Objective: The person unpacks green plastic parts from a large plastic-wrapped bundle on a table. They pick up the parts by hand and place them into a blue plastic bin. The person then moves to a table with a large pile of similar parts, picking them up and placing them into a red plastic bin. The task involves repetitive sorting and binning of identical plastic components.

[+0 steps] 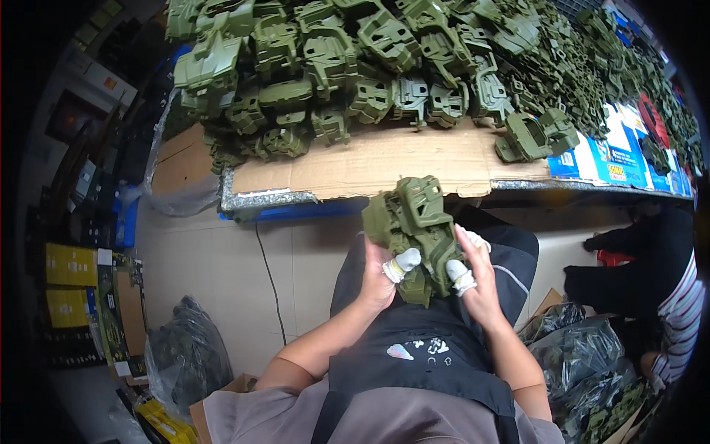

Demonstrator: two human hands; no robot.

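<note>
Over my lap, just off the table's front edge, I hold an olive-green plastic toy vehicle body [423, 222] in both hands. My left hand [381, 274] is closed around its left side, the thumb pressing on the lower part. On the opposite side my right hand [477, 274] grips it, with the thumb laid against the lower right. White coverings wrap both thumbs and at least one right fingertip. The fingers behind the part are mostly hidden. A similar single green part [536, 137] sits on the table's edge, up and to the right of my hands.
Green plastic bodies [325, 55] pile up along the cardboard-covered table [355, 169], with smaller green pieces [547, 66] to the right. Black plastic bags [188, 351] stand on the floor at both sides. A person in striped sleeves [680, 311] is at the right. A cable [270, 281] crosses the floor.
</note>
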